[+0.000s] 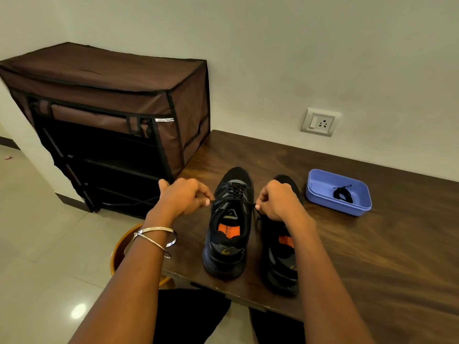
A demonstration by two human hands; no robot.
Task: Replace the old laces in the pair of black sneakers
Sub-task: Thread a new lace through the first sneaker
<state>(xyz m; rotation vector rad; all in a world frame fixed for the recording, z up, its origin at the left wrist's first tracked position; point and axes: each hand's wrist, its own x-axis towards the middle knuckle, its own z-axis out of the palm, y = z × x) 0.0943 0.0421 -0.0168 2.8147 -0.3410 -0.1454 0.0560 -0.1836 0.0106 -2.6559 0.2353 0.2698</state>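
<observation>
On the dark wood-grain surface (pixel 372 244), the thin black cord lace (pixel 233 200) of the left-standing black mesh sneaker (pixel 228 232) is pinched taut between the curled left hand (pixel 185 197) and right hand (pixel 278 202), beside the second black sneaker (pixel 280 259) and a rectangular blue plastic tray (pixel 320 192) holding a coiled black lace (pixel 342 193).

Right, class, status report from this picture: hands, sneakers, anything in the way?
Left hand and right hand each pinch a lace end over the left sneaker. Spare lace in blue tray. Nothing blocking.
</observation>
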